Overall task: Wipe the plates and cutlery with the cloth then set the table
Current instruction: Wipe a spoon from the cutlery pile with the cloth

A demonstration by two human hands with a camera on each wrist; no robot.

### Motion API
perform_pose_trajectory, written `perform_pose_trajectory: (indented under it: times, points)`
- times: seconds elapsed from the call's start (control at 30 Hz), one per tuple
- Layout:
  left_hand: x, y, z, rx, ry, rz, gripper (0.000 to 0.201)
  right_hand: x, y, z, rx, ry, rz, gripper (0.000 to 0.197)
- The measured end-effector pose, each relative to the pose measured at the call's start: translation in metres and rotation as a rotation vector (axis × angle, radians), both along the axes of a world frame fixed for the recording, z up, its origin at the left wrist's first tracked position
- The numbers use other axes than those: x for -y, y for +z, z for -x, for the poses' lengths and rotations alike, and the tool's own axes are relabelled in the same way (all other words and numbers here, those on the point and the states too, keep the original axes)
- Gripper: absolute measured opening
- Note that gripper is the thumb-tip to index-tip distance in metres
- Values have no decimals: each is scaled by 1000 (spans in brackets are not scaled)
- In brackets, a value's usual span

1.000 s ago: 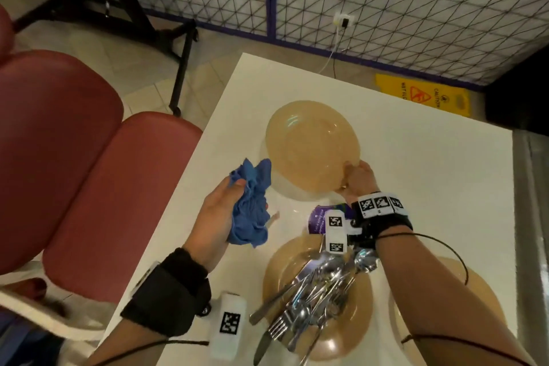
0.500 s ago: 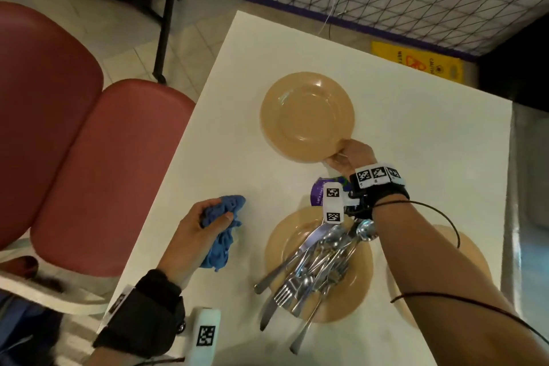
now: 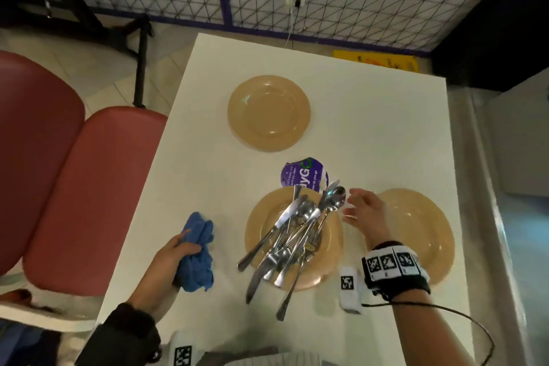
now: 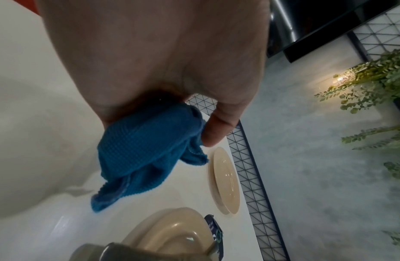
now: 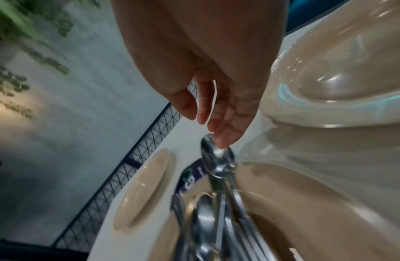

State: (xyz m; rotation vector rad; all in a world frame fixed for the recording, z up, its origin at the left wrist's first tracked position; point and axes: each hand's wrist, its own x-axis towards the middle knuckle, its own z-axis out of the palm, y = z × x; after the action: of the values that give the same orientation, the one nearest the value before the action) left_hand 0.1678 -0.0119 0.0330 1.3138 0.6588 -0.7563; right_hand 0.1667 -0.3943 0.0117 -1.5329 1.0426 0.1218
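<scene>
R hand (image 3: 367, 212) has left the far plate (image 3: 269, 113), now slack, grip wide, by the spoons (image 3: 332, 199). L hand (image 3: 169, 255) still bunches blue cloth (image 3: 197, 249), lowered onto bench (image 3: 371, 116).

head: above, looking steeply down on the table (image 3: 371, 128), whole top in frame | left wrist: tight along the palm toward the far plate (image 4: 225, 178) and mesh fence (image 4: 250, 159) | right wrist: tight over the cutlery (image 5: 216, 203), facing the same far plate | shared: far plate, fence
</scene>
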Motion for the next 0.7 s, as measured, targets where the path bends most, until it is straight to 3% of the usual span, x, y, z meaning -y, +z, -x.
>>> perform_pose_trajectory:
  times: [0.07,0.17,0.27,0.57,0.7]
  points:
    - [2,0,13,8,-89,13,51,2,-15,8,-68,68,104,16]
    - [3,2,30,31,-171,-59,47,7,-31,6,-146,162,204,37]
    - [2,6,43,30,-219,-128,42,6,-32,-3,-162,214,245,43]
    - [-6,17,60,74,-113,-233,27,-1,-26,-20,-125,338,253,40]
    - [-3,15,60,68,-91,-227,26,-7,-26,-18,-164,369,356,20]
